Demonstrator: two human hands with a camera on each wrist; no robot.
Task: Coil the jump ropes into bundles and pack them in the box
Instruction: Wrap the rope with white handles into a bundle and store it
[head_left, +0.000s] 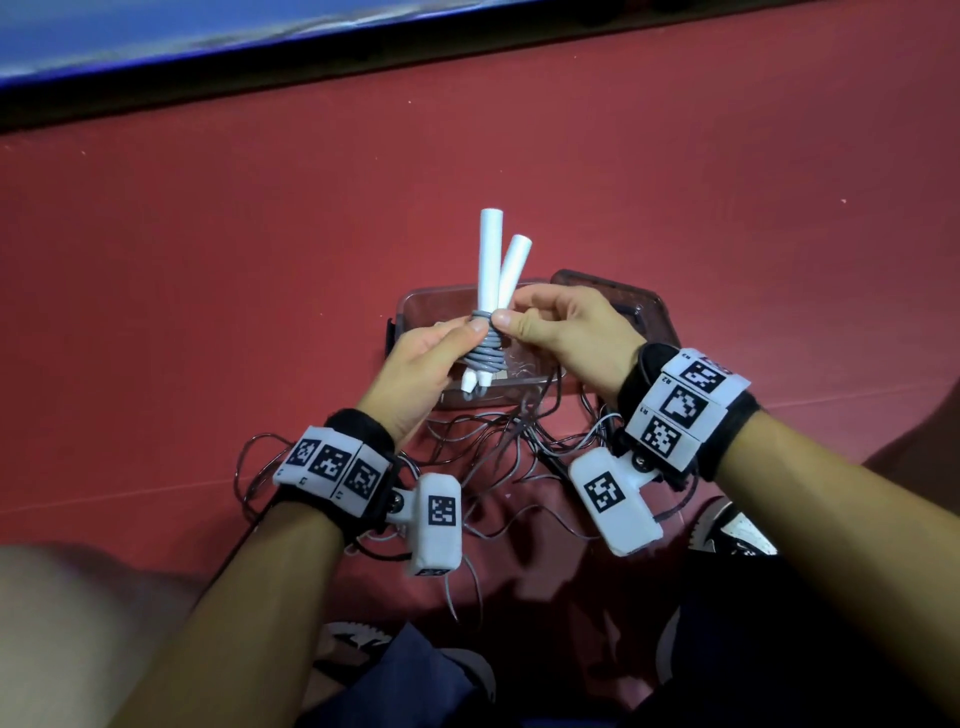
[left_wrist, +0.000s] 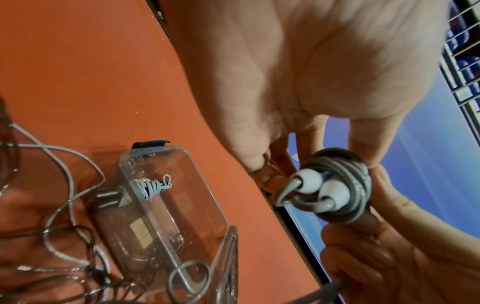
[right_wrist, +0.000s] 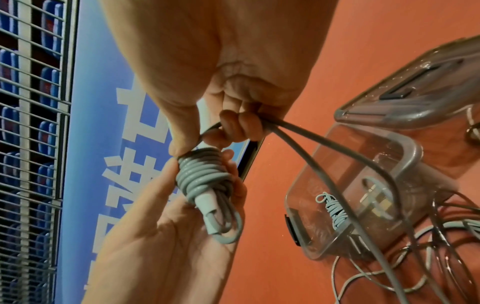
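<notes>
Both hands, left hand (head_left: 415, 364) and right hand (head_left: 561, 332), pinch smooth grey cord (head_left: 485, 345) wound round white cylindrical handles (head_left: 493, 260)

Wrapped rope handles (head_left: 497, 270) held above the box (head_left: 415, 306); lid (head_left: 631, 306) right of it, loose ropes (head_left: 498, 447) nearer

Your left hand (head_left: 415, 369) and right hand (head_left: 563, 338) are bare, with no sleeves on the forearms. Each wrist wears a black fuzzy band: the left wristband (head_left: 358, 423) and the right wristband (head_left: 727, 431). Over each band runs a row of white blocks printed with black square codes. A white camera pod (head_left: 436, 525) hangs under your left wrist on a screwed bracket, and another pod (head_left: 613, 499) under your right, each bearing one code.
</notes>
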